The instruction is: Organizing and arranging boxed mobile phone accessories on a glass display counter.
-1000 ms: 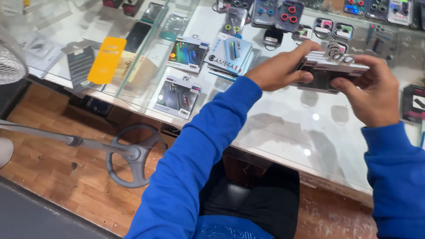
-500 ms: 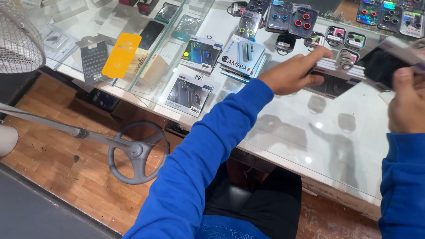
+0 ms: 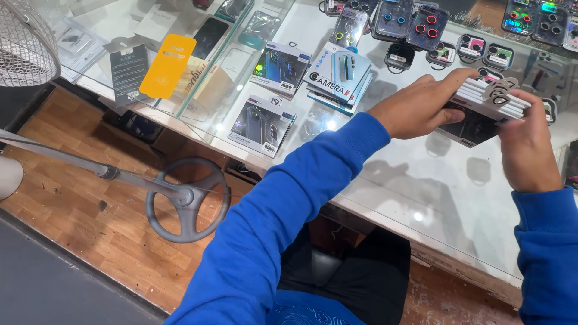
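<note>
At about nine o'clock, a white fan (image 3: 24, 45) with a wire cage is cut off by the edge, and its grey round base (image 3: 186, 198) sits on the wooden floor (image 3: 78, 222). Up at eleven o'clock, under the glass counter (image 3: 421, 198), lie a dark flat pack (image 3: 128, 69) and a bright yellow flat pack (image 3: 167, 65) (the small print is too tiny to make out). Near twelve o'clock, two dark boxes with phone pictures (image 3: 265, 123) lie on the counter, and just beside them a pile of white and blue boxes (image 3: 337, 75). At one o'clock, clear packs with little coloured rings (image 3: 409, 24) lie in a row, some cut off at the top. At two o'clock, the left hand (image 3: 418, 108) and the right hand (image 3: 527, 147) press a stack of thin white packs (image 3: 490, 108) between them, held just above the counter. The fingers hide much of the stack. Blue sleeves (image 3: 289, 222) cover both arms.
</note>
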